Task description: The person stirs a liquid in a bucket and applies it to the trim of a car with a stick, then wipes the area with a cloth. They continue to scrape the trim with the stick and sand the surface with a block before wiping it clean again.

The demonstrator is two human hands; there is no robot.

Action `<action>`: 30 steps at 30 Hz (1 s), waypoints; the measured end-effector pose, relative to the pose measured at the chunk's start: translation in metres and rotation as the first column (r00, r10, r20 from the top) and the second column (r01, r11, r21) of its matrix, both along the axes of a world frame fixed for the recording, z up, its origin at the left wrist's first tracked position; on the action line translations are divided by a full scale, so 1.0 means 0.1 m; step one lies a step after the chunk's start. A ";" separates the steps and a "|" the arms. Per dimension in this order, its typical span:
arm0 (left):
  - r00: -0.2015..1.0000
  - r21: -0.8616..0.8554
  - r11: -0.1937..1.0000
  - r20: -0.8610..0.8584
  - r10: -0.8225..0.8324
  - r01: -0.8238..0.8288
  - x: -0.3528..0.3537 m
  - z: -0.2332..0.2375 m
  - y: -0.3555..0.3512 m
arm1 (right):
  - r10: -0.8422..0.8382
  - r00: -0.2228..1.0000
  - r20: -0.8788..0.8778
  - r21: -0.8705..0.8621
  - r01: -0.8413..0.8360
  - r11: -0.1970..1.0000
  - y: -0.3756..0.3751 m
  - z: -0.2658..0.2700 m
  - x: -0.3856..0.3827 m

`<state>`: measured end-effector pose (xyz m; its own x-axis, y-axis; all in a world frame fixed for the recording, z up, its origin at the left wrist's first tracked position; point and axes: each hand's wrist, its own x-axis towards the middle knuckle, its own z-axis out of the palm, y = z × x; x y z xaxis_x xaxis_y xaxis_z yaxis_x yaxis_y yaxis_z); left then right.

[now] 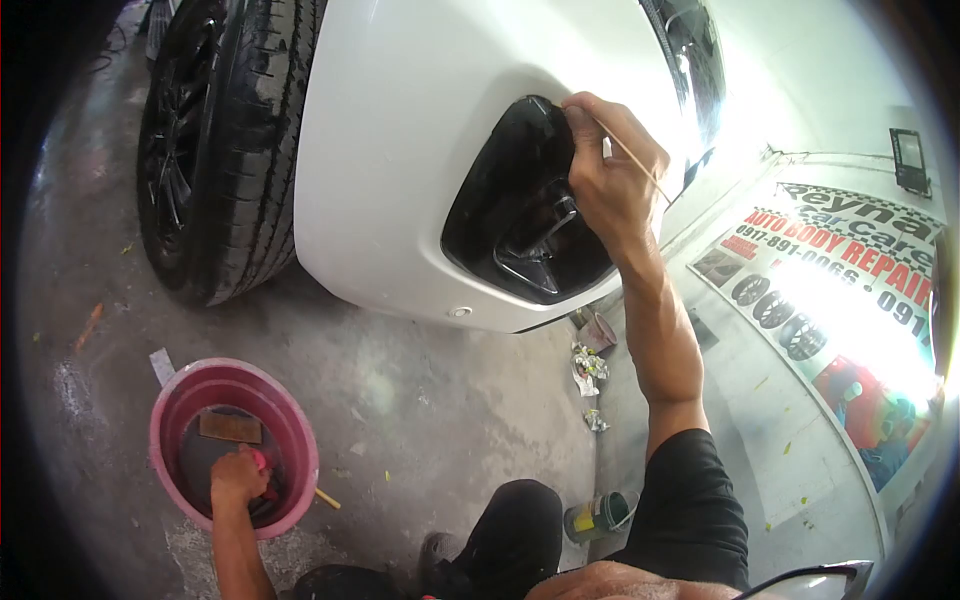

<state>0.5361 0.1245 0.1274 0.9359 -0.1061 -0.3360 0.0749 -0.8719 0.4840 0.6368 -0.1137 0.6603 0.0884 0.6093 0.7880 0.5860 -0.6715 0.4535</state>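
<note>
Thin stick (632,157) is pinched in right hand (615,170), by upper edge of black insert (500,190) in white bumper (390,150). Left hand (236,476) is held inside pink bucket (157,445), red item (260,460) at fingers, grip can't be told

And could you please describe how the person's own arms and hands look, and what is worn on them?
Both the right hand and the left hand are without gloves, and no watch or band shows at either wrist. The forearms are bare. On the right arm, a plain black sleeve ends near the elbow; no left sleeve shows.
</note>
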 end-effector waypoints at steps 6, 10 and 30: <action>1.000 0.001 1.000 -0.027 0.005 -0.005 -0.02 0.10 -0.01 | 0.032 0.999 0.040 -0.063 -0.029 0.998 -0.04 -0.01 0.03; 1.000 0.037 0.999 -0.011 -0.030 0.030 0.01 0.07 -0.03 | 0.137 0.986 0.096 -0.266 -0.107 0.958 -0.12 0.08 0.07; 0.999 0.010 1.000 -0.038 -0.010 0.011 0.00 0.14 -0.02 | 0.048 0.962 -0.268 0.182 0.002 0.983 -0.11 -0.07 -0.01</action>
